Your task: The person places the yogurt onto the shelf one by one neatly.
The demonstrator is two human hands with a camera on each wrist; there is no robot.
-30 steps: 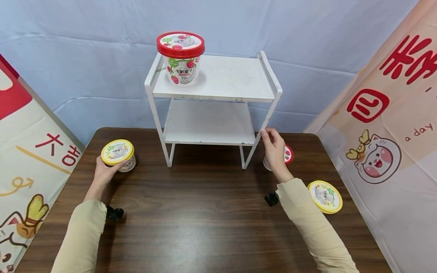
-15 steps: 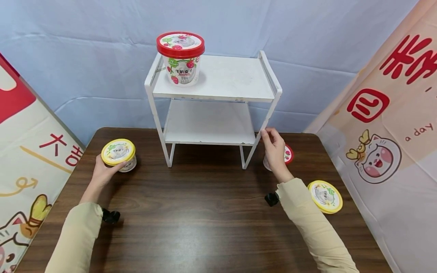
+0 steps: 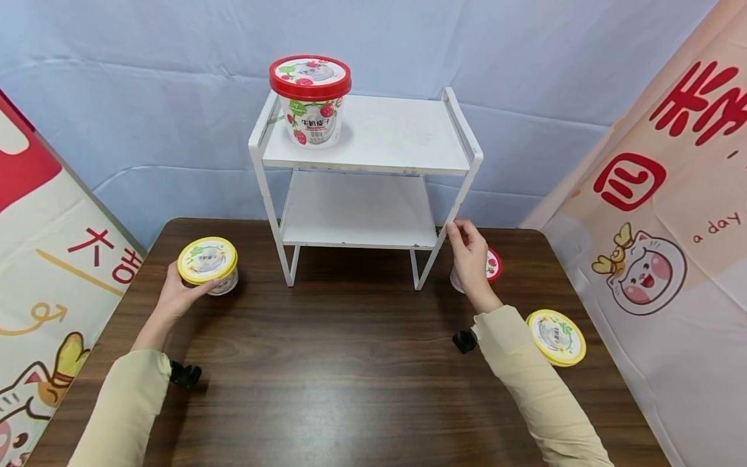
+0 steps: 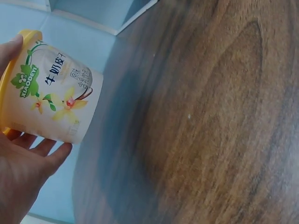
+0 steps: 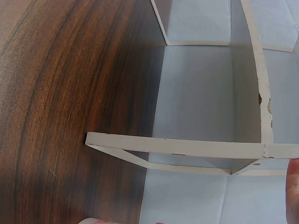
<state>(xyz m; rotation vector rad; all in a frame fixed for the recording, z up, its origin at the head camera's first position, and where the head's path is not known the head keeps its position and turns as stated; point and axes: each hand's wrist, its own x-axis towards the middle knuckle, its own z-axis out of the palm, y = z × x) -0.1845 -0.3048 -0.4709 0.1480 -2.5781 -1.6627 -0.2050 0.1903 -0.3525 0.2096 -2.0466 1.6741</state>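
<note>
My left hand (image 3: 177, 292) grips a paper ice-cream tub with a yellow lid (image 3: 207, 261), thumb on one side and fingers on the other. Yellow flowers show on the tub's white wall (image 4: 58, 88) in the left wrist view, and it seems held just above the table. At the right front leg of a white two-tier shelf rack (image 3: 362, 211), my right hand (image 3: 470, 259) pinches the post. Only a bit of that hand (image 5: 292, 191) shows at the right wrist view's edge. Behind it, a red-lidded tub (image 3: 493, 264) is partly hidden.
On the rack's top tier, at the left, stands a large red-lidded strawberry tub (image 3: 312, 104). Another yellow-lidded tub (image 3: 557, 337) sits on the brown wooden table (image 3: 327, 363) beside my right sleeve. A pale blue cloth (image 3: 175, 117) hangs behind, with printed banners at both sides.
My left hand and the yellow-lidded tub have shifted slightly to the right, while the left forearm has swung a little left. My right hand and the rack look unmoved.
</note>
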